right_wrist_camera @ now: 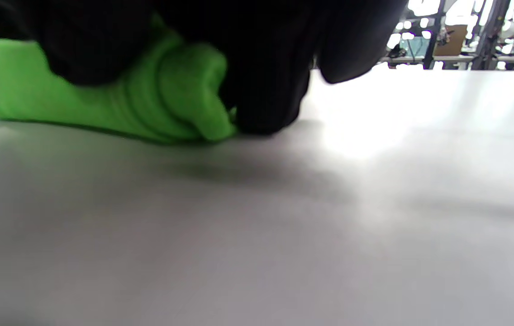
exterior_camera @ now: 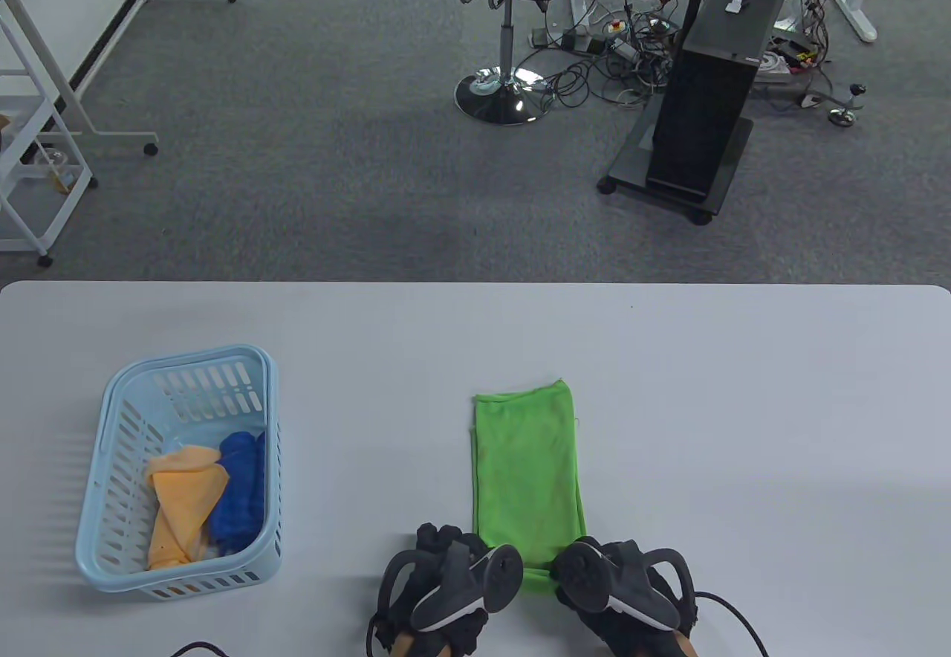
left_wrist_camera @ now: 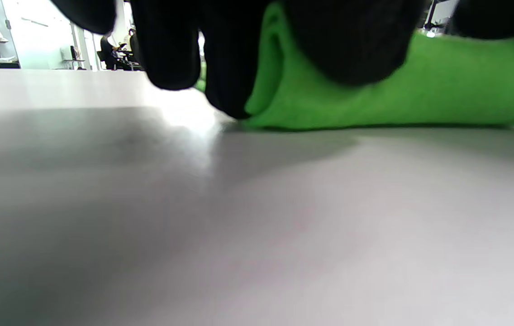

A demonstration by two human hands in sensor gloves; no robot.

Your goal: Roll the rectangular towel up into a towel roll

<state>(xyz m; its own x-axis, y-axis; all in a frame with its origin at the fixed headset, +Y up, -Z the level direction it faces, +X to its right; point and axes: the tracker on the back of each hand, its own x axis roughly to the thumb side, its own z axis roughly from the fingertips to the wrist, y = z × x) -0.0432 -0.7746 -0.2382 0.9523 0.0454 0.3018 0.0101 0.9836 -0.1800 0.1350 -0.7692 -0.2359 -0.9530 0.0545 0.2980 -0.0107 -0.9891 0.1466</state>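
Note:
A bright green towel (exterior_camera: 524,464) lies folded into a long strip on the white table (exterior_camera: 743,426), running away from me. Its near end is rolled up into a small roll under my hands; the roll shows in the left wrist view (left_wrist_camera: 374,99) and in the right wrist view (right_wrist_camera: 171,95). My left hand (exterior_camera: 461,575) grips the roll's left end, fingers curled over it. My right hand (exterior_camera: 617,575) grips the roll's right end the same way. The trackers hide most of the fingers in the table view.
A light blue plastic basket (exterior_camera: 119,538) stands at the left of the table with an orange cloth (exterior_camera: 182,501) and a blue cloth (exterior_camera: 241,490) in it. The table's far edge (exterior_camera: 475,284) borders grey carpet with a chair and a cart.

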